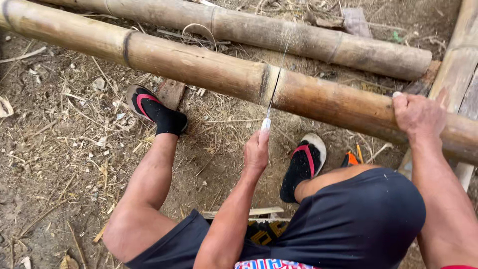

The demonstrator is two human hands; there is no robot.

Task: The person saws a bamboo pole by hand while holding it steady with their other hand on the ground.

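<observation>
Dark shorts (358,219) over my thighs fill the bottom of the view, closest to my eyes, with both forearms reaching out past them. Ahead of me the biggest thing is the long bamboo pole (199,65), lying slantwise from upper left down to the right edge, raised above the dirt ground (55,149). A second bamboo pole (279,35) lies behind it, roughly parallel and a little apart. More bamboo runs along the right edge (460,55), and the near pole crosses it there. My right hand (419,115) rests on top of the near pole, fingers curled over its far side, clamping it. My left hand (256,151) is closed around the pale handle of a thin saw (273,97), whose blade stands in a cut in the pole, just beside a dark node ring. Below, my feet are in black socks and sandals with red straps: the left foot (154,110) sits under the pole, the right foot (302,167) is nearer my knee. An orange tool tip (350,159) peeks out just beside my right knee.
</observation>
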